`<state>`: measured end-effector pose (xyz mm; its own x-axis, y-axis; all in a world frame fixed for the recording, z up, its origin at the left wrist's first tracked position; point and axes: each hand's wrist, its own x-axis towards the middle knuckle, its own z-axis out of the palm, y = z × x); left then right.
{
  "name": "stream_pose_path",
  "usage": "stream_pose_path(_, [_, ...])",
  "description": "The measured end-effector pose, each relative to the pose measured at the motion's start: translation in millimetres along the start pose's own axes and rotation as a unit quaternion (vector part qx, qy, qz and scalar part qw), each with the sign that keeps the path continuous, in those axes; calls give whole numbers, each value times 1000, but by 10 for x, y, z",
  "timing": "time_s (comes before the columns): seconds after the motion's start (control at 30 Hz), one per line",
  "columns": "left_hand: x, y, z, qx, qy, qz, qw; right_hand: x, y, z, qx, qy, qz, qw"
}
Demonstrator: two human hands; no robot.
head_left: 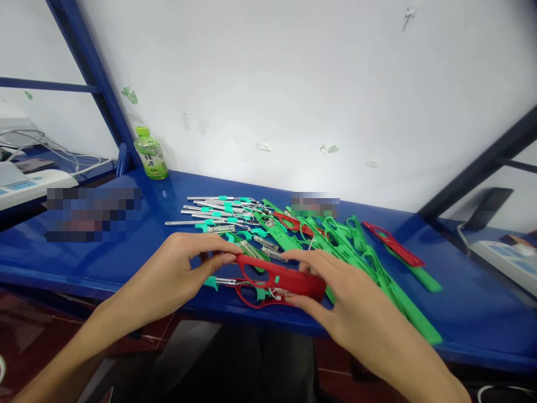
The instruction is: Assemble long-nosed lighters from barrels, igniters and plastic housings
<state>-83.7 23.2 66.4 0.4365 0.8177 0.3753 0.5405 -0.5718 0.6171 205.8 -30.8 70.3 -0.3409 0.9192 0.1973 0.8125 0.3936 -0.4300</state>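
Both hands are on a red utility lighter casing (289,279) at the table's front edge. My left hand (182,266) pinches its left end between thumb and fingers. My right hand (342,294) wraps round its wider right end, thumb low and fingers over the top. Below the upper red half, a lower red half with a loop (250,305) shows, apart from the upper one along the front. Inside sit a teal trigger (260,293), thin wires and a clear part. A metal rod (226,281) with a teal piece sticks out leftward.
Behind the hands lie several metal lighter rods (201,211) with teal parts. Green casing halves (361,254) are heaped to the right, with a red casing half (394,244) beyond. A green tea bottle (151,155) stands at the back left, near the white wall (268,84).
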Motion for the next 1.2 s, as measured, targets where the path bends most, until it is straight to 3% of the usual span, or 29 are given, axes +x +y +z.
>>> stream_pose_path(0.17, [10,-37,-1,-6,25,-6,1000,45,-33,-30,-2,35,-38,999])
stream_pose_path(0.33, [4,-74,-3,29,-25,43,998,52,43,-9,-4,44,-31,999])
stream_pose_path(0.43, [-12,-126,-2,63,-78,65,993,54,96,3,-16,27,-23,999])
stream_pose_path(0.6, [-49,-223,17,127,-88,72,985,66,75,-4,-21,-25,-15,999])
stream_pose_path(0.83, [-90,-149,32,126,-151,41,980,77,-11,52,-33,-79,9,996])
stream_pose_path(1.2, [-98,-166,116,123,-178,25,976,64,58,123,-42,-89,10,995])
